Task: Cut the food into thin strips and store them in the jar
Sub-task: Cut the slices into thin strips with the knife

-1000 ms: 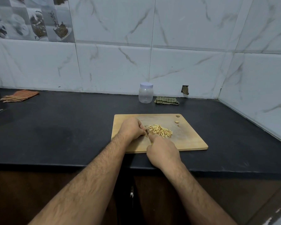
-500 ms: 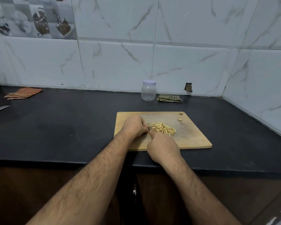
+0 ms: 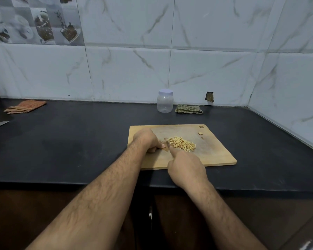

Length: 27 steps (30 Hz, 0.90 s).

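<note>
While something tiny is being pinched by the left hand (image 3: pixel 148 141) mid-frame, the curled right hand's (image 3: pixel 185 166) grip is being hidden beside the strips (image 3: pixel 182 143).

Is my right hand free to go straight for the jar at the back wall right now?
Probably not yet. The path over the cutting board to the jar looks open, but the right hand appears to grip a small knife beside the strips, so it would need emptying first.

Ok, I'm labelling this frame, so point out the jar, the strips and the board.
jar (image 3: pixel 165 103): head view, on its clear body below the lid.
strips (image 3: pixel 182 144): head view, middle of the pile.
board (image 3: pixel 215 154): head view, bare wood right of the pile.
</note>
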Each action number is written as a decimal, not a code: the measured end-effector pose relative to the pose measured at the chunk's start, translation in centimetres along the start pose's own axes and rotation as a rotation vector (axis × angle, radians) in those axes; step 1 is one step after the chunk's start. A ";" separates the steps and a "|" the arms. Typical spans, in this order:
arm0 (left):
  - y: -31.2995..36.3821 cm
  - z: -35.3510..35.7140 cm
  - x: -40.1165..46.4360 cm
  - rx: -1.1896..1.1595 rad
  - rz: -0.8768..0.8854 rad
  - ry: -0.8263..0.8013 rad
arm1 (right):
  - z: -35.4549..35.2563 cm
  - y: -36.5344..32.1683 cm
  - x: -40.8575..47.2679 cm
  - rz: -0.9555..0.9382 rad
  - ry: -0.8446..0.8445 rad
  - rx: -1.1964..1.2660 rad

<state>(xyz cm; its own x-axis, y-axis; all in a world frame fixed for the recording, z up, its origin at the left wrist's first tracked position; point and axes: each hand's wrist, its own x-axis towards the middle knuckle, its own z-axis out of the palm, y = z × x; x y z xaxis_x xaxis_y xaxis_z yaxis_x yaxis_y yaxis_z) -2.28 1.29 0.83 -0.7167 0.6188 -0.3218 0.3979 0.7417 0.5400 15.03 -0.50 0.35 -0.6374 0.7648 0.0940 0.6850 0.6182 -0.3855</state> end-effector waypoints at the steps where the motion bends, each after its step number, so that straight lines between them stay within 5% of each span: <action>1: 0.1 -0.1 0.2 -0.025 -0.033 -0.033 | 0.1 -0.1 0.1 -0.005 -0.001 0.009; 27: -0.2 0.4 1.5 -0.073 0.025 -0.018 | 0.6 -0.9 1.1 -0.009 -0.029 -0.063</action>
<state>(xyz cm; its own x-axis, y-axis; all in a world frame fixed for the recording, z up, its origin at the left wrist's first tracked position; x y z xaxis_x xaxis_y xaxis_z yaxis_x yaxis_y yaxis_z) -3.16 2.18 -0.10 -0.6964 0.6417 -0.3213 0.3722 0.7057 0.6028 13.56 -0.33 0.24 -0.6528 0.7543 0.0697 0.6998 0.6357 -0.3258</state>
